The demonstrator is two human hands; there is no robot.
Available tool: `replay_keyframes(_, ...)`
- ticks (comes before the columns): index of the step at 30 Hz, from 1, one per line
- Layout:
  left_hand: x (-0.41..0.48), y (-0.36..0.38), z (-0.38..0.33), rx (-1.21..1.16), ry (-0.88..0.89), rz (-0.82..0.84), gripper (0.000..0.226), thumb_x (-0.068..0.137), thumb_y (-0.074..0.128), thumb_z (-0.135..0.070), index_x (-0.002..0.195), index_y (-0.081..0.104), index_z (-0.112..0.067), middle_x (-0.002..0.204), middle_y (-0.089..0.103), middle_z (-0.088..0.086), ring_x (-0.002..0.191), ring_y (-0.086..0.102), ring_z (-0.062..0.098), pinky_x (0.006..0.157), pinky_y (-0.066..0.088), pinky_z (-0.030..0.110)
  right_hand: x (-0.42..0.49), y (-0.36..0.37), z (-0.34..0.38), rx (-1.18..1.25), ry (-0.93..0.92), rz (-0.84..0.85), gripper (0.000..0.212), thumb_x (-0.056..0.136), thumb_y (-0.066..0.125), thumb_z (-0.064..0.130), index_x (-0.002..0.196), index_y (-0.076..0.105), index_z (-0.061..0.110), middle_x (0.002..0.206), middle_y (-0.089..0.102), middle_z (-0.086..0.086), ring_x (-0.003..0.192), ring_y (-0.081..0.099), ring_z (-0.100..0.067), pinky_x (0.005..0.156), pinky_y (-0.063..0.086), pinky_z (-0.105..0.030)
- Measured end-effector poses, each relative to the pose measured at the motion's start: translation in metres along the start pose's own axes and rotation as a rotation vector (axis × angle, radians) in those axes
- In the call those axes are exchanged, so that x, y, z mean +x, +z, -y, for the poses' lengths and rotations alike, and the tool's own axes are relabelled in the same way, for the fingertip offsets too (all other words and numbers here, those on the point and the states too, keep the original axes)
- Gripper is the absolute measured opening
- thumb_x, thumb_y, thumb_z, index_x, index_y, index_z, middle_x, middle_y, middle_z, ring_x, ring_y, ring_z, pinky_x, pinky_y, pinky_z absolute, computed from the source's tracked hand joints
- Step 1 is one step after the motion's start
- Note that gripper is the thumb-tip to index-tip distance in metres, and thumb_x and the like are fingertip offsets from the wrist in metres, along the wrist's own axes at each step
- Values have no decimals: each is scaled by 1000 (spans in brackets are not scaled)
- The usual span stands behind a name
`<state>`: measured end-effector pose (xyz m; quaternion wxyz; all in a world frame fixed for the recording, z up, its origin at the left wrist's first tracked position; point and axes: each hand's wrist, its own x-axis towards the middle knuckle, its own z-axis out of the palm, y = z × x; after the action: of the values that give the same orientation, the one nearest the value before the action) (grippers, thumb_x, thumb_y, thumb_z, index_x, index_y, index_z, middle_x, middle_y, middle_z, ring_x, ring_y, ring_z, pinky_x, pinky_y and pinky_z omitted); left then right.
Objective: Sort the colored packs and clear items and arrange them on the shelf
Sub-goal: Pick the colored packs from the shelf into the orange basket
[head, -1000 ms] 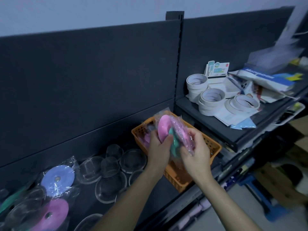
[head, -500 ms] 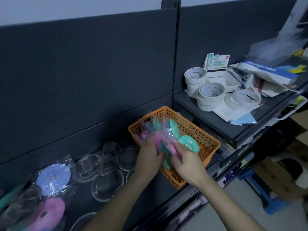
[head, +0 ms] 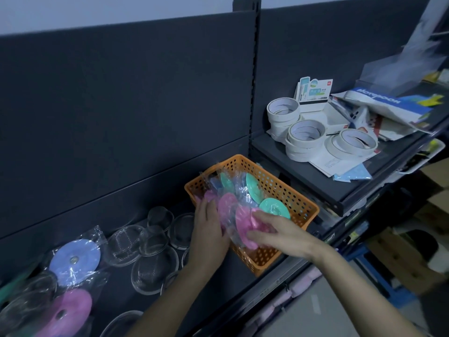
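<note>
Pink pack [head: 245, 227], raised a second before, sat back in orange basket [head: 291, 190]; right hand [head: 279, 233] grip pinched it, left hand [head: 209, 229] lay released alongside, so sorting looked unfinished.

One orange perforated basket [head: 289, 195]. Inside it, three teal disc packs [head: 274, 208], at least three pink disc packs [head: 244, 226] and one pale blue pack [head: 213, 184], partly hidden.

Flat on the lower shelf, one lavender-blue disc pack [head: 75, 260] and one single pink pack [head: 70, 310].

Between those and the basket, at least eight clear round items [head: 154, 271], overlapping, exact total unclear.

On the raised shelf, three stacks of white tape rolls [head: 306, 132], rolls per stack too close to count. One upright printed card packet [head: 313, 93]. One light blue paper sheet [head: 352, 175].

Two hands: left hand [head: 210, 229], right hand [head: 279, 233].
</note>
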<state>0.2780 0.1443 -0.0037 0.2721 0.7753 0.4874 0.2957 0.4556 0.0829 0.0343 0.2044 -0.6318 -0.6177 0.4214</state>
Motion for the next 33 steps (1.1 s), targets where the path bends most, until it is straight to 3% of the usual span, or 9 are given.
replay_keyframes(3, 1, -2, 3, -74, -59, 2, 80, 84, 66, -32, 148, 21, -17, 157, 13, 6, 146, 9, 22, 117, 23, 44, 11, -1, -9, -190, -36, -268, 68, 84, 36, 68, 136, 48, 24, 150, 37, -1, 137, 35, -15, 111, 27, -33)
replay_keyframes(7, 4, -5, 3, -95, -76, -6, 76, 80, 68, -40, 143, 28, -26, 155, 16, -1, 141, 22, 19, 107, 39, 44, 28, -11, -21, -502, -18, -465, 54, 93, 47, 43, 141, 41, 18, 154, 27, -11, 143, 25, -25, 114, 16, -38)
replay_keyframes(10, 2, -11, 11, -77, -48, -41, 71, 81, 65, -43, 141, 31, -29, 147, 26, -9, 131, 30, 6, 98, 41, 33, 36, -14, -30, -683, 97, -494, 60, 91, 51, 40, 144, 34, 17, 156, 20, -16, 145, 12, -34, 115, 7, -49)
replay_keyframes(12, -2, -17, 17, -69, -43, -30, 64, 83, 63, -42, 139, 35, -30, 139, 36, -12, 123, 31, 0, 96, 38, 28, 37, -11, -33, -736, 186, -460, 62, 91, 52, 40, 144, 31, 17, 154, 22, -18, 142, 18, -38, 114, 16, -53)
replay_keyframes(17, -9, -29, 24, -31, 21, 13, 28, 88, 60, -38, 115, 57, -31, 124, 50, -17, 123, 40, 9, 98, 44, 31, 38, 0, -27, -766, 148, -439, 57, 87, 53, 41, 137, 37, 19, 137, 40, -13, 119, 47, -32, 96, 46, -46)
replay_keyframes(21, -16, -37, 28, -73, 13, -21, 35, 84, 65, -37, 118, 59, -31, 121, 47, -19, 124, 40, 8, 99, 40, 27, 38, 8, -20, -776, 137, -449, 56, 86, 54, 40, 137, 40, 19, 136, 39, -14, 115, 49, -34, 93, 47, -47)
replay_keyframes(25, -23, -47, 38, -91, -42, 11, 46, 83, 65, -39, 126, 51, -30, 129, 48, -9, 121, 42, 5, 96, 40, 21, 37, 15, -10, -743, 143, -458, 53, 86, 57, 33, 135, 46, 15, 140, 40, -18, 128, 40, -36, 106, 36, -51)
replay_keyframes(29, -40, -66, 55, -9, -76, -26, 50, 89, 56, -46, 132, 44, -25, 128, 47, -12, 118, 41, 2, 91, 31, 12, 37, 35, 20, -511, -44, -551, 43, 84, 61, 14, 125, 57, 3, 140, 44, -24, 133, 37, -38, 111, 31, -53)
replay_keyframes(33, -67, -101, 80, 127, -91, -45, 40, 88, 62, -29, 123, 56, -11, 120, 59, 4, 112, 54, 18, 88, 33, 15, 34, 72, 62, -436, -270, -567, 40, 83, 64, 8, 122, 59, 4, 137, 50, -18, 122, 52, -33, 92, 41, -30)
